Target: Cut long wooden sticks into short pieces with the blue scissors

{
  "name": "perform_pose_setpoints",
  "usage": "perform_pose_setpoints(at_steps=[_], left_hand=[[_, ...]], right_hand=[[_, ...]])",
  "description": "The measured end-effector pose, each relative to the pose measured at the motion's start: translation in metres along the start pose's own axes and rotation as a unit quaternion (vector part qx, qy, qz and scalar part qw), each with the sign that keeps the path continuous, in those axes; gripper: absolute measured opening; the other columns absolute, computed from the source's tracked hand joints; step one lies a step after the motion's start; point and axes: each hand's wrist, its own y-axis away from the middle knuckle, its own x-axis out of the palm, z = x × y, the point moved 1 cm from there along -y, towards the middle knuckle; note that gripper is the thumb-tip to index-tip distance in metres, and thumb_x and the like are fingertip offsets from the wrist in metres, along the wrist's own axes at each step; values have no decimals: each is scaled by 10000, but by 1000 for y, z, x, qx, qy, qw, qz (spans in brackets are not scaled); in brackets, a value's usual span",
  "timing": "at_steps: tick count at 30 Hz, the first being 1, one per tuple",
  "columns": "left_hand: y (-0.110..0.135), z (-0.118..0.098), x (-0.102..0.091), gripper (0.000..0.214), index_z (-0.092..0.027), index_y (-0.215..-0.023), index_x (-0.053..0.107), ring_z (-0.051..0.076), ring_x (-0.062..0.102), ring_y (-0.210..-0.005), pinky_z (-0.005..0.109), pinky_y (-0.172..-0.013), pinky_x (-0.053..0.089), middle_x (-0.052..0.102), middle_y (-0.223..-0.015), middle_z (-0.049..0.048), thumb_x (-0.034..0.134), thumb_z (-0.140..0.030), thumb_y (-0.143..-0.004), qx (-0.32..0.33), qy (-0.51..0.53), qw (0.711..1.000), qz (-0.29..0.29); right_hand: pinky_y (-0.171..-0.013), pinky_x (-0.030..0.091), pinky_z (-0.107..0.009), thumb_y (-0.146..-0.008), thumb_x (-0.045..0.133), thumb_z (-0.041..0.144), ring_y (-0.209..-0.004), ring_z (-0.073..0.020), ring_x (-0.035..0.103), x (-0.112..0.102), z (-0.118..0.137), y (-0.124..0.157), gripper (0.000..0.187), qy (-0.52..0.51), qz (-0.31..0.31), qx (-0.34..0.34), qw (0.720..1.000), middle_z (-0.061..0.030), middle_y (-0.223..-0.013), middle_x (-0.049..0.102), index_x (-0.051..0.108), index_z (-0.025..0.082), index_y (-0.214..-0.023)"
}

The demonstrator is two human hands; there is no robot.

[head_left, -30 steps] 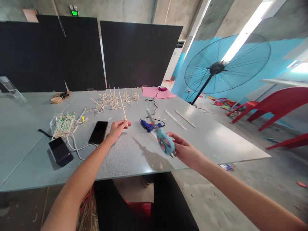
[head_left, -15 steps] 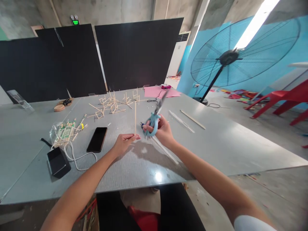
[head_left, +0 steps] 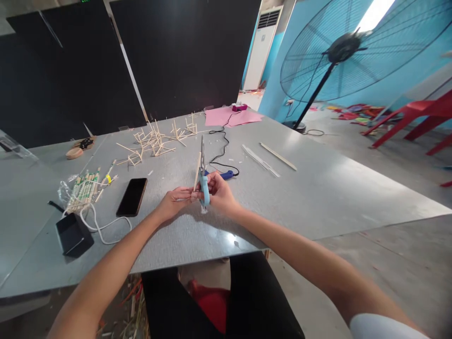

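Between the fingers of my left hand (head_left: pixel 173 203) stands a thin wooden stick (head_left: pixel 197 172), tilted slightly, just above the table. Light-blue-handled scissors (head_left: pixel 205 188) are gripped in my right hand (head_left: pixel 222 197), their blades pointing up and away right beside the stick. Both hands come together at the stick's lower end; whether the blades touch it I cannot tell. Behind my right hand lies a blue tool (head_left: pixel 226 175) with a black cord, partly hidden by the fingers.
Small stick frames (head_left: pixel 155 141) stand farther back. To the left are a phone (head_left: pixel 132 197), a black adapter (head_left: pixel 74 234) with a white cable, and a bundle of sticks (head_left: pixel 84 188). Clear strips (head_left: pixel 260 160), a loose stick (head_left: pixel 278 156) and pink paper (head_left: pixel 231 117) lie right and behind.
My right hand has moved left with the scissors, bringing them from apart to beside the stick. The stick now leans a little. My view has tilted down, and the blue tool shows more.
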Motion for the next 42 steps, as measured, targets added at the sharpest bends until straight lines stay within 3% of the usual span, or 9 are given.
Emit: perform_pose_setpoints(at_steps=[8,13,18,22,28,36,42], left_hand=[[-4,5,-7,106,-344,-938,844,275,488,-1443,506,-1262,305,717,-1342,50,809,-348,-838,4,-36,999,38],[-4,2,-8,43,-342,-860,842,287,447,-1477,520,-1278,269,692,-1385,24,806,-337,-838,8,-47,997,53],[-3,-6,-10,113,-306,-778,833,318,432,-1488,566,-1270,258,693,-1379,66,780,-335,-873,38,-76,994,63],[-2,-14,-10,112,-324,-835,844,322,406,-1506,581,-1287,201,690,-1383,44,749,-337,-894,53,-99,990,80],[1,-26,-7,42,-348,-832,845,330,471,-1452,535,-1258,317,725,-1318,30,804,-357,-839,23,-68,996,61],[0,-18,-6,117,-361,-954,848,295,470,-1457,521,-1256,313,705,-1358,8,770,-346,-869,34,-82,995,50],[1,-22,-5,92,-353,-913,850,303,457,-1465,530,-1249,329,713,-1342,13,771,-328,-873,42,-90,994,47]], right_hand=[[-681,571,-297,-646,910,379,-762,-153,659,-3,-15,-1,595,37,8,29,999,39,-852,631,382,288,-904],[-667,568,-304,-634,920,388,-738,-154,636,-2,-15,2,602,62,7,34,997,46,-816,599,391,284,-902],[-682,563,-303,-655,907,369,-720,-142,633,-1,-14,4,567,82,14,21,996,47,-821,611,414,275,-919],[-671,554,-288,-651,908,359,-717,-141,662,-1,-13,5,574,65,22,27,997,46,-832,651,429,271,-955],[-618,538,-270,-674,890,356,-671,-145,675,0,-13,4,548,54,29,44,997,63,-750,663,431,272,-961],[-642,542,-255,-637,927,312,-677,-136,689,-1,-15,2,573,17,18,55,998,63,-743,686,436,271,-930],[-628,540,-270,-638,933,352,-656,-148,686,-2,-12,2,560,20,13,43,999,70,-721,677,468,273,-940]])
